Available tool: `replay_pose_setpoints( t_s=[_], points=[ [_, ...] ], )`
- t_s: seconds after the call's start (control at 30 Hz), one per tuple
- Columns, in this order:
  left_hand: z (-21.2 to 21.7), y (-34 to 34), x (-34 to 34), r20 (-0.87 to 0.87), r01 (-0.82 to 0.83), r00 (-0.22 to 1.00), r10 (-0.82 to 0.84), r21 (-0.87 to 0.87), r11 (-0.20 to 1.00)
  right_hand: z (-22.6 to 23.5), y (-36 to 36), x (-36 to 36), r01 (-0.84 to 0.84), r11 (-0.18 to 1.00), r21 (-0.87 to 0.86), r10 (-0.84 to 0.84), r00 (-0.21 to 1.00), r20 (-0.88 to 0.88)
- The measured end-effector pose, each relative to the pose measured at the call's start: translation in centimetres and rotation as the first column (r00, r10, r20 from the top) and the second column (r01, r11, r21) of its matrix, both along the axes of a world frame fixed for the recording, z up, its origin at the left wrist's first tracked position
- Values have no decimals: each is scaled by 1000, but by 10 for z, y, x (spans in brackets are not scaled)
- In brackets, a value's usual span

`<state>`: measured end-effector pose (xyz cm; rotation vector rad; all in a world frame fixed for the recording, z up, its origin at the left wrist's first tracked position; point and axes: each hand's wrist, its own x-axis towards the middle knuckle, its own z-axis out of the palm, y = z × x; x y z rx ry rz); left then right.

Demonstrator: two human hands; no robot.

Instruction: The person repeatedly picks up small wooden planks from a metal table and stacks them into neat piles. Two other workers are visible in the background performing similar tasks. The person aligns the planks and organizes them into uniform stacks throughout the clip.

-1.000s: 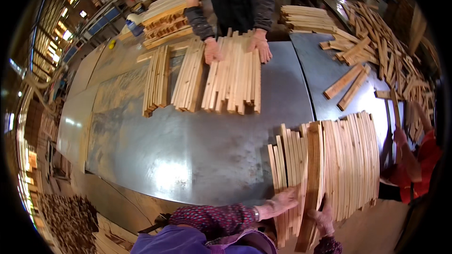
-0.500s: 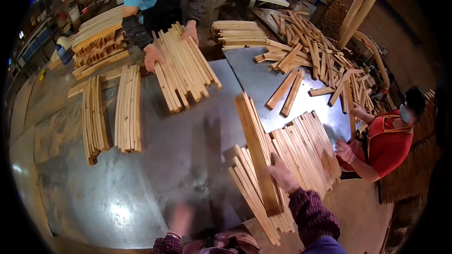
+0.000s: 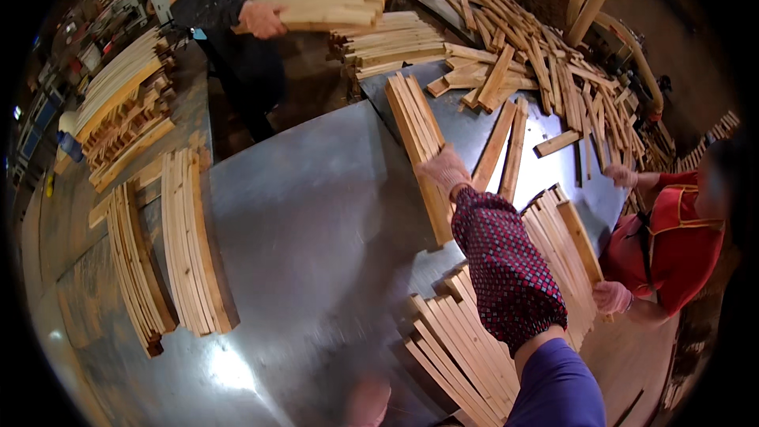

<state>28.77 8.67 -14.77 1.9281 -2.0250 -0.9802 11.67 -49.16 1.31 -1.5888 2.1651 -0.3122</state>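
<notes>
My right hand, in a pale glove with a dark patterned sleeve above it, reaches forward across the metal table. Its fingers are closed on the right edge of a small bundle of wooden strips. My left hand is a smeared shape low in the picture, over the table's near part; its fingers cannot be made out. Under and beside my right forearm lies a fanned row of wooden strips, partly hidden by the sleeve. Another row of strips lies to its right.
Two stacks of strips lie on the metal table at left. A loose heap of strips covers the far right. Across the table, a co-worker in blue holds a bundle; another in red handles strips on the right.
My right hand has moved forward with the bundle of strips, away from the near row. The blue-shirted co-worker has lifted a bundle off the table. The red-shirted co-worker's hand now touches the right row.
</notes>
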Motion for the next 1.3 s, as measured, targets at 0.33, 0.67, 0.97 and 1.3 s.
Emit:
replay_pose_setpoints(
  t_s=[0.33, 0.67, 0.97, 1.3],
  points=[
    [119, -97, -22, -196, -239, 941, 277, 198, 951, -29, -79, 6, -15, 999, -33, 13, 997, -79],
    [93, -72, -43, -483, -101, 813, 326, 433, 896, 30, 197, -148, -130, 913, -386, 210, 962, 173],
    [79, 2, -85, -552, -83, 680, 483, 596, 799, -11, 486, -268, 416, 908, -54, -409, 907, 104],
    [100, -8, -163, -507, -138, 511, 694, 749, 649, -6, 428, -401, 246, 967, 65, -189, 867, -461]
  ],
)
